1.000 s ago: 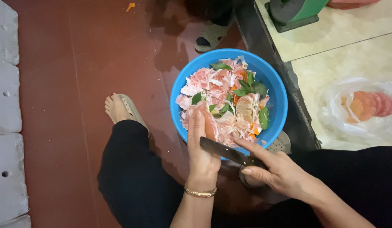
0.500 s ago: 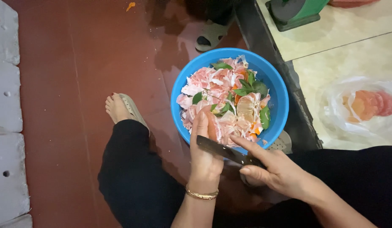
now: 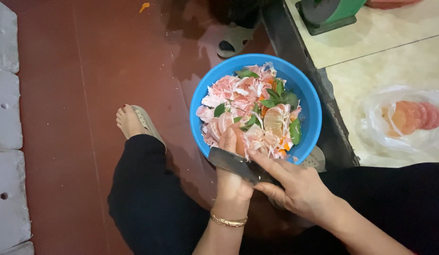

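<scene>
A blue plastic bowl (image 3: 308, 101) on the red floor holds pink fruit peel, pith and green leaves (image 3: 250, 108). My left hand (image 3: 232, 177), with a gold bracelet at the wrist, grips a piece of pink fruit (image 3: 239, 141) over the bowl's near rim. My right hand (image 3: 295, 186) holds a knife (image 3: 233, 164), index finger along the blade, which lies across the left hand's fingers against the fruit.
My sandalled foot (image 3: 132, 122) and black-trousered knee are left of the bowl. A clear bag of peeled pink segments (image 3: 408, 118) lies on the pale raised tile at right. A green object (image 3: 330, 12) and another sandal (image 3: 233, 40) sit farther off. White foam blocks (image 3: 7, 123) line the left edge.
The knife blade has shifted slightly along the fruit in the left hand. Both hands stay at the bowl's near rim.
</scene>
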